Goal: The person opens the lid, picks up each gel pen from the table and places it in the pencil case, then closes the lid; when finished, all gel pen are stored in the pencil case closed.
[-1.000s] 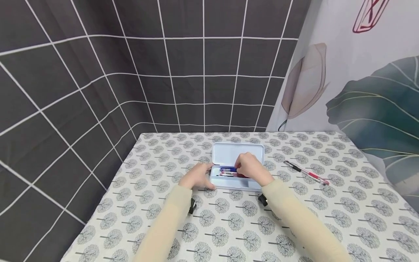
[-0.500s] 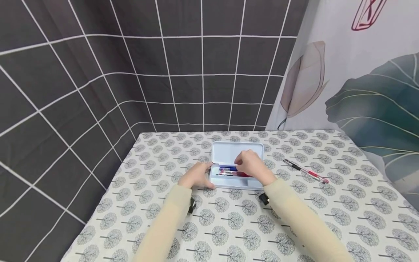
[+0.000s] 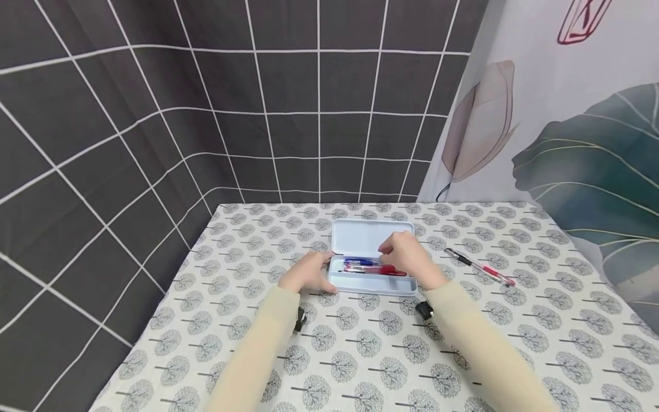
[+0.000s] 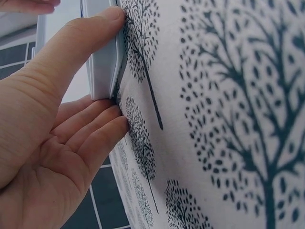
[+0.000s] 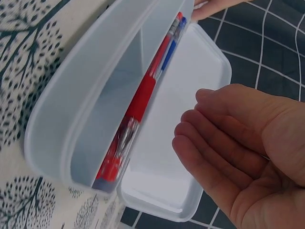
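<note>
A pale blue pencil case (image 3: 370, 288) lies on the table with its lid (image 3: 360, 237) folded back. Several blue and red pens (image 3: 378, 269) lie along its rear compartment. My left hand (image 3: 308, 272) holds the case's left end, the thumb (image 4: 90, 36) on the near wall and the fingers at the end and far corner. Over the right part of the case hovers my right hand (image 3: 409, 257). In the right wrist view its fingers (image 5: 214, 143) are loosely bent, with nothing between them, beside the lid and apart from the red pen (image 5: 142, 98).
To the right of the case, clear-barrelled pen parts in black (image 3: 461, 259) and red (image 3: 494, 273) lie in a slanting line on the tree-print tablecloth (image 3: 360, 355). A dark gridded curtain (image 3: 288, 137) hangs behind the table, and a leaf-print curtain (image 3: 592, 166) hangs at the right.
My right hand has moved a little to the right and off the pens, so more of them shows. The left hand stays at the case's left end.
</note>
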`<state>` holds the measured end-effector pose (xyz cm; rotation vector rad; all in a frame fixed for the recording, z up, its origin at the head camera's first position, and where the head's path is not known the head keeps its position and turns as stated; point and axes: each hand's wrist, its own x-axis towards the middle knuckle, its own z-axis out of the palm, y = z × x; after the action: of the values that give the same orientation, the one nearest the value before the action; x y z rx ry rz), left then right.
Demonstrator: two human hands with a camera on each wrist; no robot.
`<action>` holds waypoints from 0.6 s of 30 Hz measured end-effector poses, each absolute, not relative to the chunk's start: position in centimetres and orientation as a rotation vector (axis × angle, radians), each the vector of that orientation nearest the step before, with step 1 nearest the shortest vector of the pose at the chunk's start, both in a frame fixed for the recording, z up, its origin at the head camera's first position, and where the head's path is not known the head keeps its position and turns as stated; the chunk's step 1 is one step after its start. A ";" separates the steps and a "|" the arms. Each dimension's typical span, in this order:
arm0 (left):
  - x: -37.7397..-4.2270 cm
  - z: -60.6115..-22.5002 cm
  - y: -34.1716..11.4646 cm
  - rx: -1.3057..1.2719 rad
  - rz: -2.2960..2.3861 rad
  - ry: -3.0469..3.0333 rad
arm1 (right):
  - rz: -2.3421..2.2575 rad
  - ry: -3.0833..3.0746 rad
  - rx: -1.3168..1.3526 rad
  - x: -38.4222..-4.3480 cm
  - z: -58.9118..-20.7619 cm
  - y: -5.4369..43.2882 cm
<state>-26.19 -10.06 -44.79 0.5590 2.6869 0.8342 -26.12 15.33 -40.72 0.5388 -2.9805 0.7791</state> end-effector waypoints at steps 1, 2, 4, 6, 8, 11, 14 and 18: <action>-26.2 -44.8 -10.1 0.560 0.831 2.688 | 0.781 -2.981 0.537 -26.1 -40.7 15.5; -26.2 -44.8 -10.1 0.561 0.828 2.690 | 0.779 -2.982 0.537 -26.1 -40.6 15.7; -26.2 -44.7 -10.0 0.558 0.829 2.687 | 0.784 -2.989 0.522 -26.0 -40.5 16.0; -26.2 -44.7 -10.0 0.555 0.832 2.688 | 0.787 -2.993 0.506 -25.9 -40.3 16.4; -26.2 -44.6 -10.0 0.555 0.831 2.690 | 0.788 -2.991 0.500 -25.9 -40.3 16.7; -26.2 -44.6 -10.0 0.554 0.832 2.691 | 0.794 -2.992 0.494 -25.9 -40.2 17.2; -26.2 -44.5 -10.0 0.559 0.836 2.687 | 0.796 -2.994 0.493 -25.8 -40.3 17.7; -26.1 -44.6 -10.0 0.571 0.834 2.687 | 0.796 -2.997 0.487 -25.6 -40.4 18.3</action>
<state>-26.11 -9.98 -44.57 0.5711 2.6873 0.8343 -25.62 18.26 -40.40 0.4872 -2.9966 0.7959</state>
